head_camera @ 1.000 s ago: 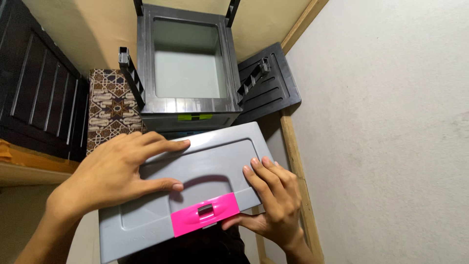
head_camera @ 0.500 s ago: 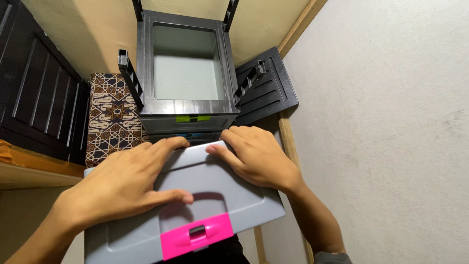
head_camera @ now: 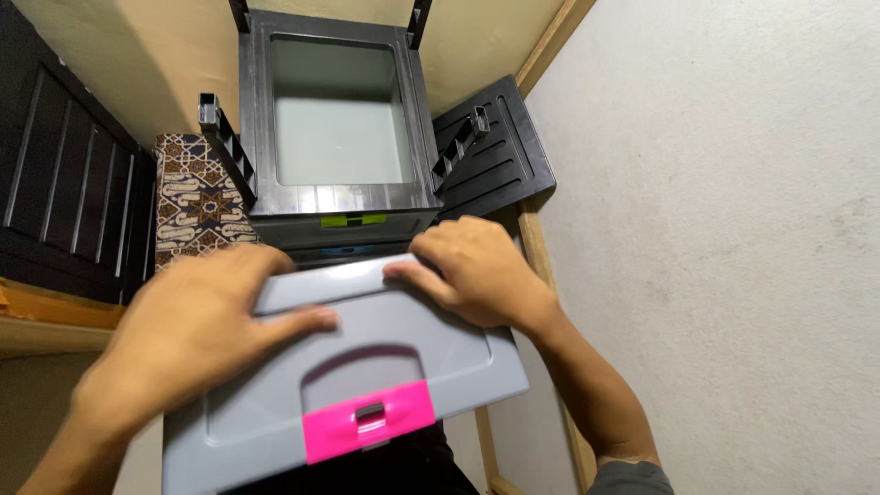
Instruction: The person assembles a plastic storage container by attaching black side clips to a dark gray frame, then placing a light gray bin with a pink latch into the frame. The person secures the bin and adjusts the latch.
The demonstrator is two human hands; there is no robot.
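A grey plastic drawer with a pink handle clip is held flat in front of me, its front panel facing up. My left hand grips its left upper edge, fingers spread over the panel. My right hand curls over the far top edge at the right. Just beyond stands a dark grey drawer cabinet frame with an open top compartment showing a pale bottom.
A black slatted panel leans at the right of the cabinet. A patterned batik box sits to its left, beside a dark slatted panel. A white wall with a wooden strip runs along the right.
My right hand moved from the drawer's lower right corner to its far top edge. The drawer shifted a little left and nearer the cabinet; my left hand slid along its left edge.
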